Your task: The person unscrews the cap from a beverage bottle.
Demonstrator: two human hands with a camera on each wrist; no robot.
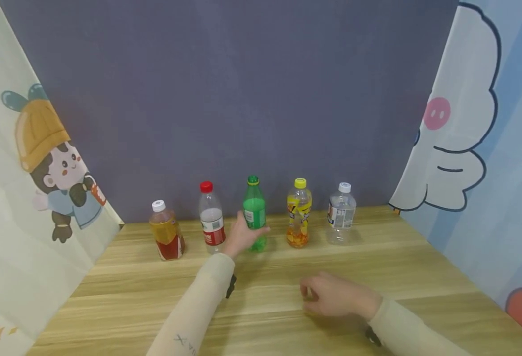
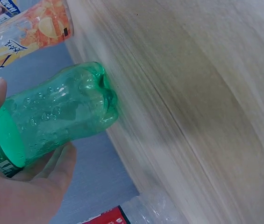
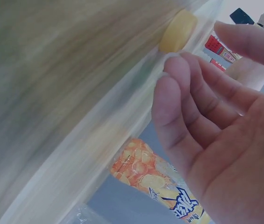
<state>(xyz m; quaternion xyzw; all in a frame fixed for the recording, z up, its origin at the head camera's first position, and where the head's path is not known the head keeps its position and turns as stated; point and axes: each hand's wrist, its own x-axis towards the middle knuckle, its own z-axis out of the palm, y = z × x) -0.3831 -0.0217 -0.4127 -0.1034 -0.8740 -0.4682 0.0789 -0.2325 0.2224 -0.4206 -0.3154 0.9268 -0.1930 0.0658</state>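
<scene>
Left hand (image 1: pixel 242 236) curls round the green plastic bottle (image 1: pixel 256 212), thumb across its near side; we lose the other fingers behind it in the head view. Bottle stands near the rear edge of the desk (image 1: pixel 265 319), about midway between the rear corners, long axis vertical, neck up. Left wrist view cuts off its neck; we cannot tell whether it is capped. Right hand (image 1: pixel 334 295), blurred, sits farther from that edge: fingers loosely bent, thumb apart from them. By its fingertips we note a yellow disc (image 3: pixel 178 31), hard to make out in the head view; contact we cannot tell.
</scene>
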